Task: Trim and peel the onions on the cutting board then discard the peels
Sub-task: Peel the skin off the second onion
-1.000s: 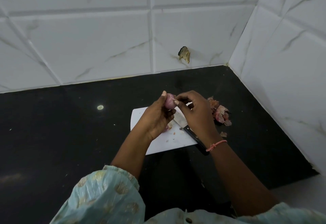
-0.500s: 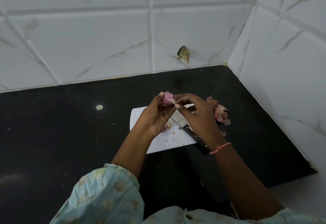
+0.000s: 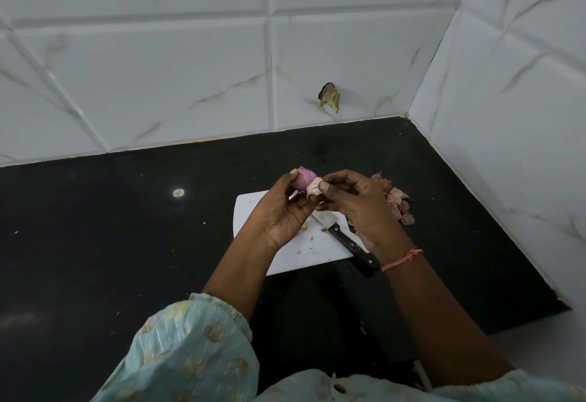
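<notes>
Now the left hand (image 3: 282, 211) grips an onion (image 3: 303, 179) above the cutting board (image 3: 253, 208) while the right hand (image 3: 358, 202) pinches its peel (image 3: 314, 188).

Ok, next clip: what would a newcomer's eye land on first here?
The two hands above the white board: the left hand holds a pink onion while the right hand pinches a loose peel coming off it. Next, the knife lying on the board, and the peel pile on the black counter to its right.
</notes>
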The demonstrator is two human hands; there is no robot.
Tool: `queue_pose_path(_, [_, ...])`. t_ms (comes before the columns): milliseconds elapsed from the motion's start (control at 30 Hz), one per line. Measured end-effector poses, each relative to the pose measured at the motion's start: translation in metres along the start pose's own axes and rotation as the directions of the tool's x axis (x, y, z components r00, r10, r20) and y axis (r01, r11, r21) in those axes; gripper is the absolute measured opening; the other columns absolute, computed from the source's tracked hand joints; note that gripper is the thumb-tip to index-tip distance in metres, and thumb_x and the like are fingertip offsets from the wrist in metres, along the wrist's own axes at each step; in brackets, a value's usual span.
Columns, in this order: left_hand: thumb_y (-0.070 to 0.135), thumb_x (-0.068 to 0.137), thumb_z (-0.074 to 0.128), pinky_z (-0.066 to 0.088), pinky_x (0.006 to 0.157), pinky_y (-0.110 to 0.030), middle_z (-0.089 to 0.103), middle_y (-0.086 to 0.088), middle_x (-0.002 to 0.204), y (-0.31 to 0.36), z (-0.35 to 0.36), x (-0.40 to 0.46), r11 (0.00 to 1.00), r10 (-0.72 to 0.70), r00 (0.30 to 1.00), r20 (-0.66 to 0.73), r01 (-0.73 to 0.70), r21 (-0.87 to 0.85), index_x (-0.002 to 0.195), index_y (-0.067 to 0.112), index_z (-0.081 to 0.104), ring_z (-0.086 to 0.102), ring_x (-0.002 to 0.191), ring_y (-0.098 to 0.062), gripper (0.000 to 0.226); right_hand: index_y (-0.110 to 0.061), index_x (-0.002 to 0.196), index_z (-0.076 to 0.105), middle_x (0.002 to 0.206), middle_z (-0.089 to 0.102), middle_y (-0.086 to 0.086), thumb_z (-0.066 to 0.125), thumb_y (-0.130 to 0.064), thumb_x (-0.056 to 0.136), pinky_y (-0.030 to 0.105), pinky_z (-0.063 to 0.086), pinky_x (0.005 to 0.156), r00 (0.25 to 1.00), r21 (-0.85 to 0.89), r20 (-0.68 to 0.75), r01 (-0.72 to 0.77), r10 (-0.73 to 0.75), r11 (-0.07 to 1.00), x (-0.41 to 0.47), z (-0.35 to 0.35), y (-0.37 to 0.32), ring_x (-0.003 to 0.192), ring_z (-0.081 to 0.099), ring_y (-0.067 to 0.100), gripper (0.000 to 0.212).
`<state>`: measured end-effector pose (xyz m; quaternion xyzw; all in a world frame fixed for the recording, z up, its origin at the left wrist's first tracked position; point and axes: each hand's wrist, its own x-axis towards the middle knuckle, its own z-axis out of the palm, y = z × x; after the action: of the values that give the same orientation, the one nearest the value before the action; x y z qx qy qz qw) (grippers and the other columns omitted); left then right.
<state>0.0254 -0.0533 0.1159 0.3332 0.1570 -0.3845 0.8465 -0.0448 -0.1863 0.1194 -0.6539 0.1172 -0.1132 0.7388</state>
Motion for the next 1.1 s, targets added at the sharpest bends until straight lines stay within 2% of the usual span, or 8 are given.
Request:
queue_pose_path(133, [0.030,0.094,0.068,0.061,0.073,-0.031,0.071,-0.012,0.100,0.000,-0.004,0.002,0.988,-0.002,1.000,-0.005,0.002,0.155,0.118,0.008,0.064,0.069,0.082,-0.021,0.032,-0.002,0.096,0.066,0.088,0.073,0.015,0.065,-0.006,0.083,0.036,0.061,0.071,0.991,0.292,-0.014,-0.124,0.134,0.948,0.002,0.001,-0.008,0.079,0.072,0.027,0.014])
queue_pose_path(200, [0.042,0.091,0.069,0.052,0.059,-0.026,0.068,-0.004,0.082,-0.001,-0.004,0.002,0.971,-0.015,1.000,-0.018,0.019,0.239,0.104,0.015,0.065,0.064,0.065,-0.013,0.031,-0.004,0.095,0.064,0.082,0.073,0.013,0.063,-0.004,0.085,0.032,0.060,0.065,0.980,0.427,-0.025,-0.166,0.195,0.889,0.003,0.003,-0.010,0.074,0.072,0.024,0.010])
queue_pose_path(467, [0.062,0.100,0.040,0.034,0.051,-0.024,0.053,-0.001,0.067,-0.007,-0.002,0.001,0.905,0.004,1.000,-0.012,0.002,0.425,0.102,0.016,0.062,0.042,0.053,-0.010,0.050,0.000,0.104,0.069,0.107,0.069,0.019,0.050,0.005,0.095,0.033,0.059,0.074,0.986,0.407,-0.029,-0.140,0.165,0.903,0.006,0.006,-0.003,0.097,0.069,0.029,0.021])
queue_pose_path(533, [0.056,0.103,0.035,0.033,0.049,-0.024,0.053,-0.003,0.073,-0.006,-0.002,0.002,0.907,-0.016,1.000,-0.004,0.016,0.421,0.106,0.015,0.059,0.040,0.053,-0.011,0.047,0.000,0.107,0.070,0.108,0.072,0.014,0.054,0.004,0.092,0.029,0.057,0.073,0.991,0.327,-0.035,-0.110,0.129,0.938,0.005,0.005,-0.001,0.099,0.069,0.025,0.022])
queue_pose_path(633, [0.043,0.105,0.033,0.031,0.044,-0.023,0.052,-0.005,0.072,-0.005,-0.002,0.002,0.900,-0.015,1.000,-0.004,0.015,0.435,0.108,0.011,0.053,0.036,0.050,-0.012,0.038,-0.013,0.112,0.072,0.108,0.074,0.001,0.068,-0.001,0.085,0.029,0.056,0.083,0.998,-0.060,-0.067,0.005,-0.009,0.998,0.002,0.004,0.002,0.102,0.068,0.017,0.029])
queue_pose_path(833, [0.055,0.102,0.042,0.025,0.045,-0.020,0.046,0.005,0.057,-0.005,-0.004,-0.002,0.871,0.007,0.999,0.042,-0.026,0.491,0.097,0.018,0.066,0.030,0.048,-0.008,0.045,-0.029,0.122,0.065,0.107,0.050,-0.009,0.076,-0.023,0.083,0.015,0.046,0.080,0.952,-0.631,0.046,0.263,-0.304,0.729,0.005,0.007,0.008,0.101,0.053,0.006,0.041])
queue_pose_path(967, [0.070,0.096,0.033,0.020,0.054,-0.025,0.044,0.007,0.052,-0.002,-0.003,-0.006,0.788,0.070,0.996,0.061,-0.093,0.609,0.090,0.019,0.065,0.026,0.047,-0.007,0.061,-0.022,0.092,0.068,0.100,0.051,-0.011,0.076,-0.023,0.083,0.014,0.045,0.073,0.936,-0.669,0.034,0.282,-0.350,0.687,0.005,0.009,0.007,0.093,0.054,0.004,0.012])
queue_pose_path(1100, [0.073,0.094,0.034,0.020,0.054,-0.026,0.041,0.005,0.057,0.000,-0.005,-0.004,0.746,0.070,0.994,0.081,-0.106,0.658,0.083,0.020,0.061,0.026,0.047,-0.007,0.060,-0.017,0.090,0.066,0.092,0.066,-0.010,0.072,-0.018,0.087,0.016,0.049,0.073,0.941,-0.603,0.012,0.278,-0.339,0.748,0.004,0.012,0.006,0.089,0.061,0.003,0.007])
